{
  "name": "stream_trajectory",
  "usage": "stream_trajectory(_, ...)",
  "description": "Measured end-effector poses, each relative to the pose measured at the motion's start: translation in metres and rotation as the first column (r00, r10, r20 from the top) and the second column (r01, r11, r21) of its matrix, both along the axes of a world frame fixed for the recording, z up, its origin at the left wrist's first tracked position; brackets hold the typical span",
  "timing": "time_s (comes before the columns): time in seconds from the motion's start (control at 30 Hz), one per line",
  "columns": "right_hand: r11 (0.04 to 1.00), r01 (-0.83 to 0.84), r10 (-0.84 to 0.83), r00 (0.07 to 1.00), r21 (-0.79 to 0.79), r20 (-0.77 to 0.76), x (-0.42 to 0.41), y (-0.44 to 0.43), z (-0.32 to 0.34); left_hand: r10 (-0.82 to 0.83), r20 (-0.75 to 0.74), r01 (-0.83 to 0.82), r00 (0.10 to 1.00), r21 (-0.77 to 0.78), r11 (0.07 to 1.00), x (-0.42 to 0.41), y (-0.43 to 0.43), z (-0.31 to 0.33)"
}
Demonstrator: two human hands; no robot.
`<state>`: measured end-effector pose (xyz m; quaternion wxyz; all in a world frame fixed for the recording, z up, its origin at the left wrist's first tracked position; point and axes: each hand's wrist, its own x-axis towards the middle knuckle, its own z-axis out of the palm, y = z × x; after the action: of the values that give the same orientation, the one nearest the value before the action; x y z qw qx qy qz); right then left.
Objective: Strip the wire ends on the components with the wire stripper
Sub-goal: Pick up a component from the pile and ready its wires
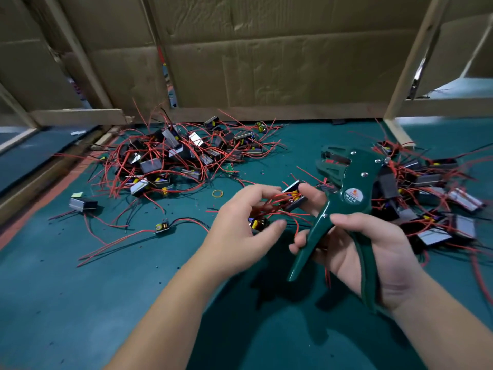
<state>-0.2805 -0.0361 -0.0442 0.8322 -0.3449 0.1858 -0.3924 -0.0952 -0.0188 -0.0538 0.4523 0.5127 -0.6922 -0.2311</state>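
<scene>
Gripping the wire stripper (pixel 346 182) by both green handles, the right hand (pixel 373 257) holds it with its long axis pointing toward the tabletop's (pixel 106 303) far edge, head uppermost. The left hand (pixel 240 225), fingers curled round a component (pixel 293 197) and its red wires (pixel 277 209), lies just left of the handles and below the head. The wire ends probably need lifting up and right to reach the blades.

1 wire stripper (pixel 346 188); 1 rubber band (pixel 217 193) just left of fingers (pixel 256 190); 2 components (pixel 293 201) in fingers; 2 heaps (pixel 181 153), pcs uncountable.
</scene>
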Motion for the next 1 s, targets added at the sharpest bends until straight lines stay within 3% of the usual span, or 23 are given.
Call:
stream_trajectory(0.1, 0.998, 0.064, -0.064, 0.997, 0.004, 0.036, 0.000, -0.002, -0.001, -0.089, -0.014, 0.090, 0.996, 0.160, 0.983, 0.009, 0.000, -0.006)
stream_trajectory(0.17, 0.992, 0.124, -0.124, 0.992, 0.001, 0.028, -0.001, -0.003, 0.000, -0.060, 0.044, 0.050, 0.997, 0.207, 0.977, 0.015, -0.002, -0.012)
stream_trajectory(0.33, 0.976, 0.205, -0.203, 0.979, -0.072, 0.029, -0.003, -0.003, 0.001, 0.066, 0.263, -0.078, 0.962, 0.037, 0.996, 0.018, -0.007, -0.018)
stream_trajectory(0.47, 0.964, 0.252, -0.251, 0.968, -0.088, 0.029, -0.005, -0.005, 0.002, 0.067, 0.349, -0.101, 0.935, 0.080, 0.992, 0.035, -0.012, -0.012)
stream_trajectory(0.57, 0.954, 0.293, -0.291, 0.956, -0.070, 0.043, -0.008, -0.007, 0.004, 0.240, 0.412, -0.278, 0.879, 0.034, 0.960, 0.063, -0.014, -0.009)
stream_trajectory(0.63, 0.956, 0.292, -0.288, 0.955, -0.044, 0.068, -0.009, -0.008, 0.005, 0.428, 0.482, -0.460, 0.765, -0.057, 0.886, 0.070, -0.014, -0.004)
stream_trajectory(0.7, 0.961, 0.275, -0.272, 0.958, -0.026, 0.085, -0.009, -0.007, 0.004, 0.509, 0.419, -0.475, 0.752, -0.192, 0.859, 0.059, -0.013, 0.001)
stream_trajectory(0.8, 0.967, 0.254, -0.251, 0.964, -0.026, 0.090, -0.007, -0.005, 0.003, 0.371, 0.242, -0.283, 0.897, -0.331, 0.900, 0.021, -0.005, 0.011)
stream_trajectory(0.9, 0.976, 0.209, -0.202, 0.975, -0.063, 0.097, -0.005, -0.004, 0.002, 0.222, 0.022, -0.211, 0.975, -0.234, 0.949, -0.019, -0.007, 0.011)
stream_trajectory(1.0, 0.981, 0.167, -0.158, 0.983, -0.102, 0.089, -0.002, -0.001, -0.002, 0.222, -0.249, -0.247, 0.943, -0.075, 0.966, -0.042, -0.020, 0.010)
